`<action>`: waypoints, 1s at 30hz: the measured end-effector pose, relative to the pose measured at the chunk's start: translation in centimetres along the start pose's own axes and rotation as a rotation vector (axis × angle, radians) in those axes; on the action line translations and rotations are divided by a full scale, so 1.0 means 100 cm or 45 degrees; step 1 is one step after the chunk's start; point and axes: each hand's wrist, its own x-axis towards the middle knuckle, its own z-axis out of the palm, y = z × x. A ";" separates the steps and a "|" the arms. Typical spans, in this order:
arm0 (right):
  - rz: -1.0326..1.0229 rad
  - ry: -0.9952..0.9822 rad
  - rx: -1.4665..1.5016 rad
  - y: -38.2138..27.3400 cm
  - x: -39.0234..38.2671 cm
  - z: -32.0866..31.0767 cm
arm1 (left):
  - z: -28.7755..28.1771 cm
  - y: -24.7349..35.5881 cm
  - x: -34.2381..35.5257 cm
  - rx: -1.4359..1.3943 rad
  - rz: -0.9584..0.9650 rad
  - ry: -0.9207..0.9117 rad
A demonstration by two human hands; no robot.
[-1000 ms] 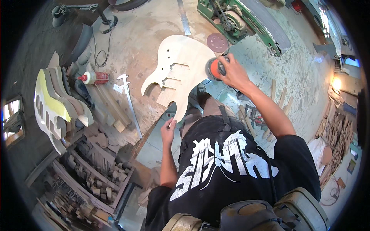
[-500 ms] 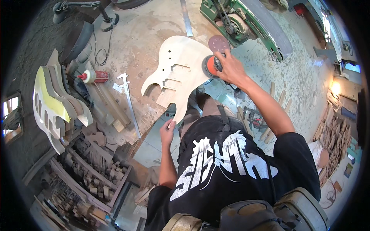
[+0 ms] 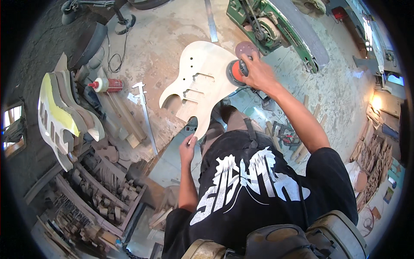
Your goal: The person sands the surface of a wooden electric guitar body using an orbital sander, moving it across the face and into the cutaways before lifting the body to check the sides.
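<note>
A pale wooden guitar body (image 3: 206, 69) lies at the edge of the workbench, with routed cavities and several small dark holes in its face. My left hand (image 3: 188, 148) is closed on the tip of its near horn, which sticks out past the bench edge. At the body's right edge, my right hand (image 3: 261, 77) is wrapped around an orange and black orbital sander (image 3: 236, 71). The sander's pad rests against the rounded edge of the wood; its underside is hidden. Just beyond my right fingers is a round maroon sanding disc (image 3: 246, 48) with holes.
Left on the workbench (image 3: 146, 47) are a caliper (image 3: 144, 116), a red and white glue bottle (image 3: 106, 85) and wooden strips (image 3: 125, 118). More guitar bodies (image 3: 58, 108) stand stacked at far left. A green belt machine (image 3: 276, 32) is at the back right; a metal ruler (image 3: 211, 21) lies behind.
The view has shifted slightly. My right hand and the sander have moved only a little at the body's right edge, while my left hand keeps its hold on the horn.
</note>
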 end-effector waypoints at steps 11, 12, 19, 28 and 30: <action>0.152 0.033 0.039 0.038 0.034 -0.010 | 0.003 -0.007 0.002 0.006 0.061 0.035; 0.160 0.024 0.031 0.033 0.035 -0.011 | 0.003 -0.007 0.002 0.008 0.061 0.037; -0.106 0.049 -0.020 -0.009 0.035 0.008 | -0.001 -0.009 0.002 0.065 0.027 0.020; 0.027 0.018 -0.046 0.024 0.082 -0.010 | 0.004 -0.006 0.002 0.044 0.045 0.055; -0.015 0.022 -0.051 0.021 0.081 -0.003 | 0.005 -0.009 0.002 0.040 0.042 0.062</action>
